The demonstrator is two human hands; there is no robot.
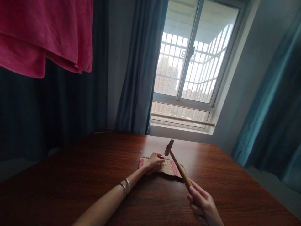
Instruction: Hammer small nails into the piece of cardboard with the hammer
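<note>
A hammer (180,168) with a wooden handle is gripped in my right hand (203,202), its head raised a little above the table. The hammer head hangs just right of my left hand (155,159). My left fingers are pinched together over a flat piece of torn cardboard (169,167) with pink bands and a dotted, rough middle. Whatever sits between those fingertips is too small to make out. Part of the cardboard is hidden under my left hand. Two bracelets (125,185) circle my left wrist.
A thin dark nail-like piece (138,151) lies on the brown wooden table (150,201) beyond the cardboard. A pink cloth (58,34) hangs at upper left. Blue curtains (141,69) and a barred window (188,69) stand behind the table.
</note>
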